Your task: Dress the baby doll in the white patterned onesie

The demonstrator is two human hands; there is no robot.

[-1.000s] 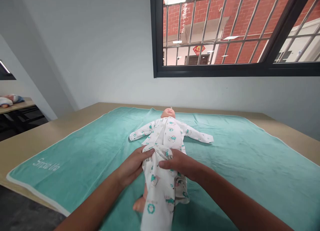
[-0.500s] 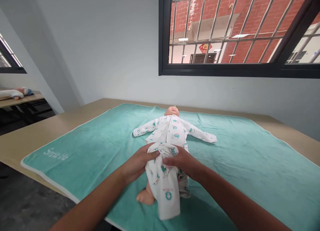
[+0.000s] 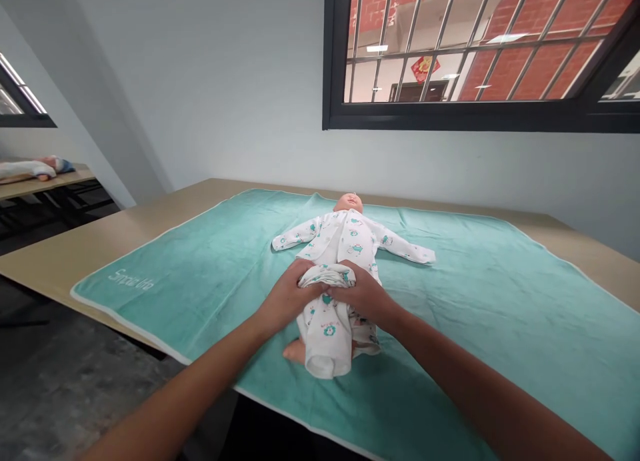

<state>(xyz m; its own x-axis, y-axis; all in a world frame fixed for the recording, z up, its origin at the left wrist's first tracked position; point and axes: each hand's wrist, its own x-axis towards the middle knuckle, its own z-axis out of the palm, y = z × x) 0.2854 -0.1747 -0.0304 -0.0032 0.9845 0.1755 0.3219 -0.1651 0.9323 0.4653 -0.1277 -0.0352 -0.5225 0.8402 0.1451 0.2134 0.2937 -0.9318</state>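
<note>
A baby doll (image 3: pixel 349 203) lies on its back, head toward the wall, in a white long-sleeved top (image 3: pixel 356 241) with green prints, its sleeves spread out. My left hand (image 3: pixel 287 296) and my right hand (image 3: pixel 367 296) hold a pair of matching baby trousers (image 3: pixel 327 344) over the doll's lower body. Both thumbs press on the bunched cloth from above, almost meeting at the middle; the other fingers are mostly hidden. One trouser leg hangs toward me with its cuff opening visible. A bare doll foot (image 3: pixel 294 352) shows at its left side.
A green blanket (image 3: pixel 200 281) with white lettering covers much of the wooden table (image 3: pixel 65 248). A barred window (image 3: pixel 450 118) is in the wall behind. Another table (image 3: pixel 75 174) at far left bears a second doll (image 3: pixel 40 168).
My thumbs have come closer together on the gathered cloth. The hanging trouser leg looks shorter, its cuff now facing me. The whole view has shifted slightly.
</note>
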